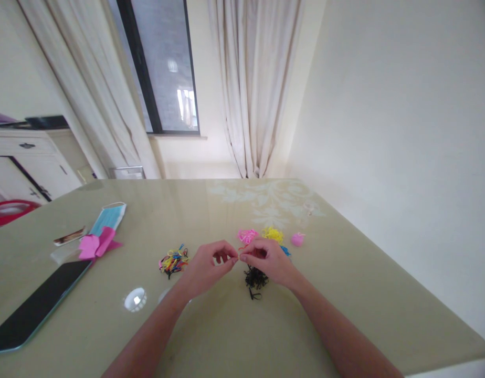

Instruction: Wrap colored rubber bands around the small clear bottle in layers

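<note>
My left hand (213, 262) and my right hand (268, 259) meet fingertip to fingertip above the table, each closed in a pinch. Whatever lies between the fingertips is too small to make out. A bit of red shows just behind my right fingers. Below my right hand is a heap of black elastic bands (257, 278). Past it lie pink elastic bands (248, 236) and yellow elastic bands (273, 234). Blue elastic bands (285, 251) are partly hidden by my right hand. To the left of my left hand sits a mixed-colour heap of elastic bands (174, 261).
A small pink ball-like item (298, 239) lies right of the heaps. On the left are a dark flat tablet-like device (41, 299), folded pink paper (98, 244), a blue face mask (109, 219) and a narrow packet (70, 236). The glossy table (368, 315) ends near the right wall.
</note>
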Tool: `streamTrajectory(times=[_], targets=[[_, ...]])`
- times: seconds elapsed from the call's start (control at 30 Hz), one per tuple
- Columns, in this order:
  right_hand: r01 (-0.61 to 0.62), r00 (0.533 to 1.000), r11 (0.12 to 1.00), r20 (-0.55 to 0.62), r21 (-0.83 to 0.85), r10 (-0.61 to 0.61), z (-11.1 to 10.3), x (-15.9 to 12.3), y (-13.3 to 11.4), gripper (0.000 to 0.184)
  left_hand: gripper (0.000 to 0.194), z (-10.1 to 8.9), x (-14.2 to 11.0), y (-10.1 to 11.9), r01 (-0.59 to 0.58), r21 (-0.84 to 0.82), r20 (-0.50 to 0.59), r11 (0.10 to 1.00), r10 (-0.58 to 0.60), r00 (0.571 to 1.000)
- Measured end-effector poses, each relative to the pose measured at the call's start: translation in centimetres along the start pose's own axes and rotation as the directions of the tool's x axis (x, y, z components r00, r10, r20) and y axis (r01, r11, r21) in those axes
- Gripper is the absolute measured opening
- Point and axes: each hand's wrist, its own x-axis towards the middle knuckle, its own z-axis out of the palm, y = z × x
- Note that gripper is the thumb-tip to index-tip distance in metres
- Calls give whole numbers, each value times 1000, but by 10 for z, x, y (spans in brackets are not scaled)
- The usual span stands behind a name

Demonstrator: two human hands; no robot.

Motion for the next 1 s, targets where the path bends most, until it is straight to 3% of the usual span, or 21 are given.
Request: streamTrajectory(times=[0.1,0.2,0.27,0.37,0.47,0.63,0.77,0.87,0.93,1.0], targets=[[-19,999,994,-30,112,23,-8,-2,-8,29,23,-5,1,-5,6,56,6,998,-6,1000],[-18,992,951,-116,310,56,-24,-5,-17,29,19,-18,-1,-19,99,363,-92,927,-70,993],[9,978,924,-194,382,71,-34,-8,-20,28,21,-28,-5,-30,243,642,-199,727,-149,969],[40,957,911,-277,411,83,-43,-11,-22,32,24,-40,-11,-42,395,812,-278,429,-311,909],[55,949,906,-304,421,84,-46,-11,-25,34,26,-44,-14,-46,416,841,-269,346,-398,877],[72,931,886,-349,459,104,-50,-7,-24,34,35,-44,-11,-50,398,838,-260,372,-370,892],[-10,879,926,-438,378,189,-60,0,-2,29,33,-46,-8,-54,397,807,-302,437,-273,913],[-175,835,973,-501,150,227,-66,7,23,35,27,-48,-4,-55,404,659,-365,635,-200,909],[-253,838,967,-505,-25,206,-67,11,38,32,23,-47,1,-55,367,439,-387,820,-196,901],[-311,853,928,-491,-206,177,-66,14,49,25,26,-44,5,-52,272,168,-365,948,-196,910]])
